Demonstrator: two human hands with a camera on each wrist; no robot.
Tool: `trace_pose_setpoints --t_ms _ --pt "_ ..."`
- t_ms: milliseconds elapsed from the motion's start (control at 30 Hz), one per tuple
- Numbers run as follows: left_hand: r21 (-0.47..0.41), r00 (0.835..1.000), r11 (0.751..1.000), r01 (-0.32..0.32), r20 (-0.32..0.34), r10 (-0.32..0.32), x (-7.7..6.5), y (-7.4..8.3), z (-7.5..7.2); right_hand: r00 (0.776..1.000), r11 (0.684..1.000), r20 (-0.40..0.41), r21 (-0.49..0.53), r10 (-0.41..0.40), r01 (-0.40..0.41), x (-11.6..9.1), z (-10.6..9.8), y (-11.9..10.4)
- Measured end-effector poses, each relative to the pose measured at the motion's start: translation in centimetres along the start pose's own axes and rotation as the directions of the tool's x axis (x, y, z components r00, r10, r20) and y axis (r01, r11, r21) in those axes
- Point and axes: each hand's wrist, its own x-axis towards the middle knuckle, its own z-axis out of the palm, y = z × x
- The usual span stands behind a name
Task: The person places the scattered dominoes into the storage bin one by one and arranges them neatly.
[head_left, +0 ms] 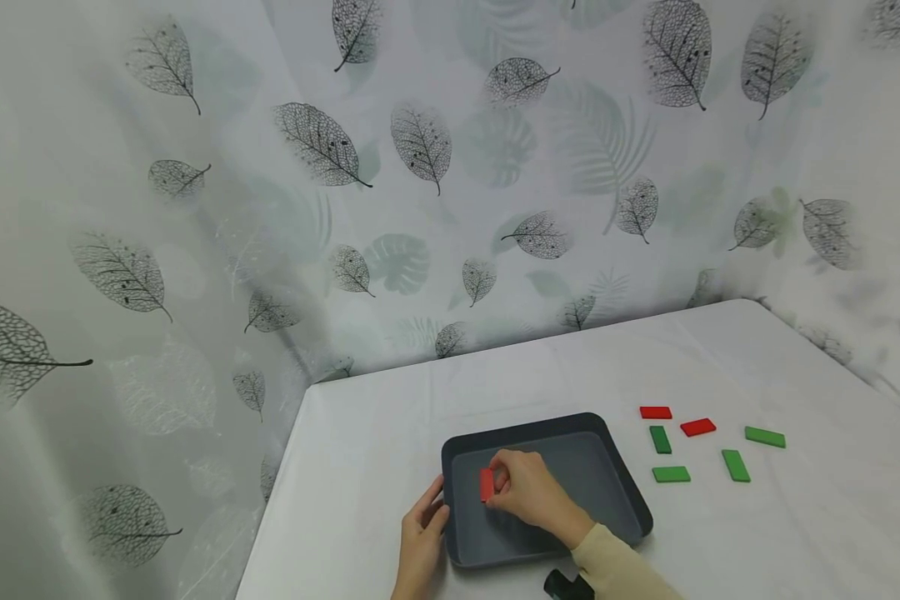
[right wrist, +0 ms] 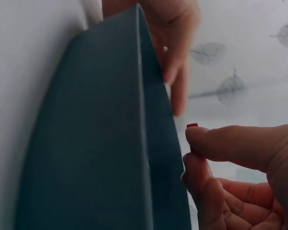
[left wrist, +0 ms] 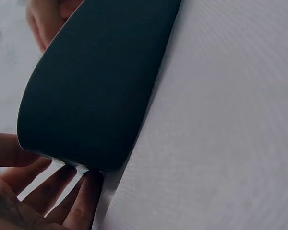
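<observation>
My right hand (head_left: 536,492) pinches a flat red rectangular block (head_left: 487,484) between thumb and fingertips, over the left part of a dark grey tray (head_left: 585,479). Only a small red end of that block (right wrist: 192,125) shows past the thumb in the right wrist view. At the tray's left side, the fairly straight fingers of my left hand (head_left: 420,537) touch the outer wall. The left wrist view shows those fingertips against the end of the dark tray (left wrist: 96,86).
Right of the tray lie two red blocks (head_left: 656,412) (head_left: 698,427) and several green blocks (head_left: 671,474) on a white-covered table (head_left: 817,533). A black object (head_left: 567,585) shows beside the right sleeve (head_left: 622,567). A leaf-patterned curtain (head_left: 450,217) hangs behind.
</observation>
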Motion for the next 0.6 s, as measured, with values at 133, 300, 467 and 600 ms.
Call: trace_pose_setpoints --t_ms 133,300,467,600 --pt "0.002 1.000 1.000 -0.012 0.001 0.012 0.1 -0.1 -0.1 1.000 1.000 0.024 -0.023 0.008 -0.008 0.9 1.8 -0.6" --pt "-0.001 1.000 1.000 0.007 -0.007 -0.007 0.1 -0.2 -0.1 0.998 0.998 0.055 -0.059 0.034 -0.031 1.5 3.5 -1.0" --pt "-0.013 1.000 1.000 0.001 0.004 -0.001 0.2 -0.2 -0.1 0.993 0.992 0.073 -0.093 0.090 -0.083 1.9 4.8 -1.0" --pt "-0.020 1.000 1.000 0.001 0.012 0.000 0.3 -0.3 -0.1 0.992 0.986 0.068 -0.129 0.111 -0.101 2.1 5.4 -0.7"
